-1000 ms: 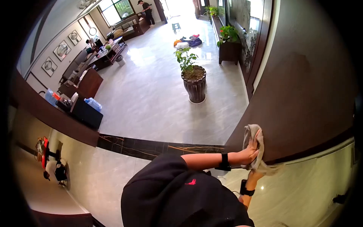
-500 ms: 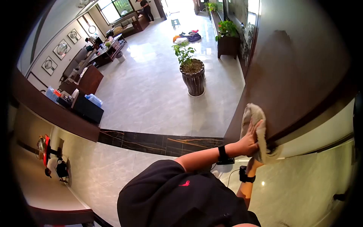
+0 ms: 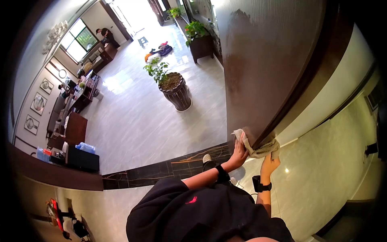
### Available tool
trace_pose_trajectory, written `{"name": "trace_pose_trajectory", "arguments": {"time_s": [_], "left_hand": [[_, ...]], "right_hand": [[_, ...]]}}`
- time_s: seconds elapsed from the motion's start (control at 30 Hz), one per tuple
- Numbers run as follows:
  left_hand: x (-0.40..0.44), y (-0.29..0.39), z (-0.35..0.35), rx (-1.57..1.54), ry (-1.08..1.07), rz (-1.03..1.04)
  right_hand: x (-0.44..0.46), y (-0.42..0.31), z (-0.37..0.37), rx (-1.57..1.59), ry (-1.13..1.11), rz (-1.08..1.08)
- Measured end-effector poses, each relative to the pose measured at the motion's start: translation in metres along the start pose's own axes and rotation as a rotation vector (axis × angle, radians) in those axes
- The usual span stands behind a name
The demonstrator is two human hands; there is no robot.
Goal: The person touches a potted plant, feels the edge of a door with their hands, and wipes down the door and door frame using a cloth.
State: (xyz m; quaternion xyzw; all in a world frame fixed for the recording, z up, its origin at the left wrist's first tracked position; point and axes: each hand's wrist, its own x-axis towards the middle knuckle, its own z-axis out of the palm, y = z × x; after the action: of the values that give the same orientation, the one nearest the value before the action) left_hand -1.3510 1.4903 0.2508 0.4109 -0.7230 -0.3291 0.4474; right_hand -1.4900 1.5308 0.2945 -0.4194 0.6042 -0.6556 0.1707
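A beige cloth (image 3: 263, 151) is wrapped around the lower edge of the dark brown wood panel (image 3: 268, 60). My left hand (image 3: 239, 155) holds the cloth's left part against the panel face, its fingers pointing up. Below and to the right, my right hand (image 3: 270, 165) is closed on the other end of the cloth. Both wrists wear black bands. Part of the panel's surface looks darker and streaked.
A potted plant (image 3: 176, 92) stands on the pale tiled floor beyond a dark marble threshold strip (image 3: 169, 166). Clothes (image 3: 161, 50) lie farther back. A black cabinet (image 3: 82, 159) is at left. Another person (image 3: 108, 37) stands near the far window.
The view has turned and the panel fills more of the right side. Both hands now sit lower with the cloth, which wraps the edge. My right hand, mostly hidden before, shows gripping its end.
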Motion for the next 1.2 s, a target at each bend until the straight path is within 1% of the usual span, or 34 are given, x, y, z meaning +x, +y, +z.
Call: {"name": "trace_pose_trajectory", "arguments": {"time_s": [0.03,0.07,0.1,0.13,0.17,0.23,0.27,0.3,0.33,0.37,0.4,0.43,0.47,0.5,0.57,0.6,0.63,0.73,0.8,0.87,0.9,0.93,0.97,1.03,1.07,1.13,1.17,1.2], "left_hand": [[0.001,0.004,-0.001,0.002,0.023,0.015],[0.005,0.018,-0.004,-0.052,0.006,0.0],[0.011,0.029,-0.009,-0.05,0.004,-0.004],[0.022,0.04,-0.015,-0.057,0.009,0.047],[0.034,0.053,-0.021,-0.087,0.011,0.077],[0.061,0.088,-0.043,-0.178,0.078,0.169],[0.073,0.107,-0.052,-0.217,0.113,0.223],[0.085,0.132,-0.063,-0.039,0.212,0.346],[0.094,0.155,-0.072,-0.14,0.212,0.322],[0.1,0.168,-0.077,-0.245,0.204,0.297],[0.104,0.164,-0.075,-0.265,0.178,0.308],[0.106,0.151,-0.069,-0.038,0.258,0.403],[0.109,0.142,-0.059,0.185,0.338,0.499],[0.111,0.134,-0.045,-0.076,0.433,0.501],[0.11,0.079,-0.041,0.023,0.278,0.596],[0.106,0.055,-0.026,0.011,0.259,0.6],[0.101,0.036,-0.018,0.01,0.207,0.572],[0.074,-0.02,-0.005,-0.062,-0.078,0.377],[0.055,-0.06,0.004,-0.191,-0.278,0.193],[0.039,-0.104,0.015,-0.384,-0.44,-0.019],[0.032,-0.122,0.018,-0.458,-0.479,-0.088],[0.028,-0.135,0.02,-0.466,-0.487,-0.089],[0.028,-0.136,0.017,-0.452,-0.481,-0.056],[0.05,-0.134,0.011,-0.191,-0.382,0.22],[0.064,-0.122,0.004,-0.058,-0.305,0.344],[0.08,-0.09,-0.016,-0.158,-0.194,0.253],[0.109,-0.055,-0.041,-0.035,-0.132,0.325],[0.138,-0.019,-0.067,0.09,-0.062,0.39]], "right_hand": [[0.003,-0.01,0.0,0.01,0.004,0.049],[0.005,-0.019,0.0,0.012,0.007,0.05],[0.007,-0.03,0.002,0.105,0.039,0.098],[0.01,-0.042,0.002,0.196,0.069,0.149],[0.015,-0.059,0.003,0.194,0.064,0.154],[0.027,-0.098,0.004,0.242,0.032,0.016],[0.033,-0.115,0.007,0.235,0.034,0.011],[0.039,-0.132,0.011,0.317,0.045,-0.056],[0.043,-0.14,0.013,0.396,0.062,-0.122],[0.048,-0.134,0.013,0.385,0.084,-0.129],[0.051,-0.122,0.011,0.33,0.077,-0.151],[0.052,-0.108,0.009,0.273,0.078,-0.174],[0.053,-0.113,0.009,0.142,0.081,-0.275],[0.053,-0.12,0.013,0.131,0.152,-0.339],[0.051,-0.1,0.015,-0.001,0.147,-0.358],[0.046,-0.09,0.014,-0.084,0.124,-0.369],[0.041,-0.081,0.015,-0.09,0.14,-0.363],[0.016,-0.052,0.019,-0.055,0.095,-0.07],[0.002,-0.027,0.02,-0.118,0.082,-0.067],[-0.008,-0.025,0.021,-0.209,0.038,-0.073],[-0.015,-0.023,0.023,-0.212,0.053,-0.076],[-0.02,-0.02,0.027,-0.18,0.076,-0.107],[-0.025,-0.03,0.035,-0.147,0.098,-0.134],[-0.031,-0.05,0.055,-0.14,0.2,-0.263],[-0.037,-0.056,0.065,-0.009,0.167,-0.196],[-0.043,-0.072,0.079,0.054,0.151,-0.184],[-0.033,-0.083,0.087,-0.008,0.178,-0.257],[-0.025,-0.096,0.096,-0.108,0.222,-0.28]]}}
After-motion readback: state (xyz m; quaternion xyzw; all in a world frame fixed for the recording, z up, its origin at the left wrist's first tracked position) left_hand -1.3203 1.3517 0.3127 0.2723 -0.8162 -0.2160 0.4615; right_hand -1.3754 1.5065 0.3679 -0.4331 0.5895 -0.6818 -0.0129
